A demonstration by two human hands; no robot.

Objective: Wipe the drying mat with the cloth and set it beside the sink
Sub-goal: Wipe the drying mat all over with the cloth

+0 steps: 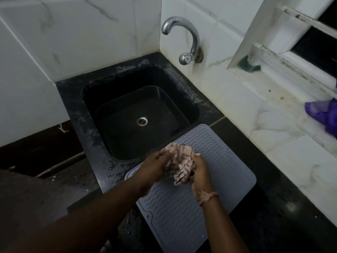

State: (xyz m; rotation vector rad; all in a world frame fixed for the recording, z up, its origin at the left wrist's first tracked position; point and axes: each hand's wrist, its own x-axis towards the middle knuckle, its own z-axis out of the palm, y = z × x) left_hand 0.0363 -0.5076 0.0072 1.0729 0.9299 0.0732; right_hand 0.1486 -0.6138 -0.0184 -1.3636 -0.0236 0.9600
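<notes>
So the cloth (179,164) is bunched up between both hands: the left hand (156,166) is curled around its left side and the right hand (200,175) is closed on the right side, fingers wrapped in. Looks like it's being gathered or wrung into a wad so a firm pad can be pressed down, though that's only a guess. It's held just above the drying mat (218,172); whether the cloth's lower edge is actually touching the mat can't be told.

The mat itself is laid flat on the dark counter (269,212), directly under and in front of the hands, with its far corner touching or slightly overlapping the rim of the sink (87,114). Probably kept flat there so the ridged side can be wiped without it sliding. Water drops are scattered on the counter by the mat's left edge. The tap (184,33) is set on the wall behind the sink.
</notes>
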